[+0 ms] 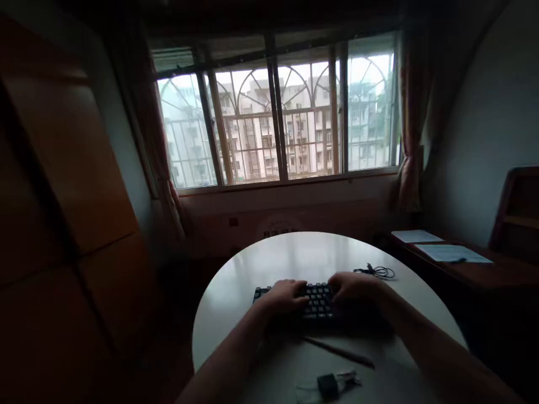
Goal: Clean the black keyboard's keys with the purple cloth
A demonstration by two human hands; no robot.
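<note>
A black computer keyboard (318, 301) lies on the white round table (295, 252). Over its left part rests my left hand (286, 294), thumb and forefinger apart above the keys. My right hand (351, 284) lies across the right part, its thumb and forefinger also spread and its other fingers mostly hidden. Between the hands the middle keys show. On the near side of the keyboard is a thin, dark, stick-like thing (339, 352). Closer to me sits a small black block with shiny metal parts (328, 386), too dim to name.
Beyond my right hand lies a coiled black cable (377, 271) on the table. Papers (452, 253) rest on a brown desk (475, 276) at the right. A wooden cabinet (71, 168) stands at the left, and a barred window (278, 123) with curtains is ahead.
</note>
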